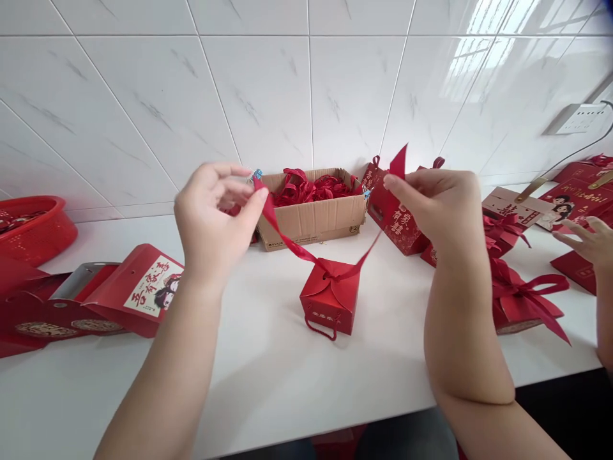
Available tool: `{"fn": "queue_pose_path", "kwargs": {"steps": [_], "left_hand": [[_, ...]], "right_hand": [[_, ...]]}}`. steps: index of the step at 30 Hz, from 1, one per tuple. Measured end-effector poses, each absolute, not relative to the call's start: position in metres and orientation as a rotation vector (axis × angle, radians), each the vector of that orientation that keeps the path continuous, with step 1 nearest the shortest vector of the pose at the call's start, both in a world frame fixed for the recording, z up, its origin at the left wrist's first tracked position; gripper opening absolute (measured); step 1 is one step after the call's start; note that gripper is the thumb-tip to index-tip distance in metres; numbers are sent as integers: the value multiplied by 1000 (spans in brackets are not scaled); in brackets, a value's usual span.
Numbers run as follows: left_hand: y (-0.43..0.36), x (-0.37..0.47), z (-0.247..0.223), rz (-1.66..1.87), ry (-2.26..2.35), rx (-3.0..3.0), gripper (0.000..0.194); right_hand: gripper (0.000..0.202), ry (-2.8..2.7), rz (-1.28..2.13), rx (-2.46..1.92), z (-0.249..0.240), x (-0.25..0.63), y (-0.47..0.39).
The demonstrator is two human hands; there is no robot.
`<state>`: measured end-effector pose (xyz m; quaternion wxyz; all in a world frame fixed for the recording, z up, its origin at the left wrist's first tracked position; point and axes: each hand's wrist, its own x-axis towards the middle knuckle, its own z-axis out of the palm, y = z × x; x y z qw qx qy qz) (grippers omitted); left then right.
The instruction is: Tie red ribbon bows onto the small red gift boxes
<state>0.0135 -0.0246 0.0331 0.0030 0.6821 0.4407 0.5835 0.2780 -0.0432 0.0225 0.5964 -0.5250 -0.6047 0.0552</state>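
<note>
A small red gift box [329, 300] stands on the white table, its top flaps folded together and a red cord handle looped down its front. A red ribbon [293, 246] runs through the top of the box, and both its ends rise in the air. My left hand [218, 204] pinches one end between thumb and fingers, up and to the left of the box. Up to the right, my right hand [433, 201] pinches the other end, whose tip sticks up above the thumb. Both hands are clear of the box itself.
Behind sits a cardboard box [313, 220] full of red ribbons. Red gift boxes [138, 287] and a red plastic basin [52, 230] are on the left. More boxes [522, 297], some with bows, crowd the right, where another person's hand [591, 243] reaches in. A tiled wall closes the back.
</note>
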Motion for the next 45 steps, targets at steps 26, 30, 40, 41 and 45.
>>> {"fn": "queue_pose_path", "kwargs": {"steps": [26, 30, 40, 41, 45], "left_hand": [[-31, 39, -36, 519, 1050, 2549, 21], [-33, 35, -31, 445, 1048, 2555, 21], [-43, 37, -27, 413, 1081, 2438, 20], [-44, 38, -27, 419, 1075, 2435, 19], [-42, 39, -29, 406, 1032, 2468, 15]], "right_hand": [[15, -2256, 642, -1303, -46, 257, -66], [18, -2284, 648, -1337, -49, 262, -68], [18, -2221, 648, -1406, -50, 261, -71], [18, -2192, 655, -1424, -50, 261, -71], [26, -2084, 766, -1511, -51, 265, -70]]}}
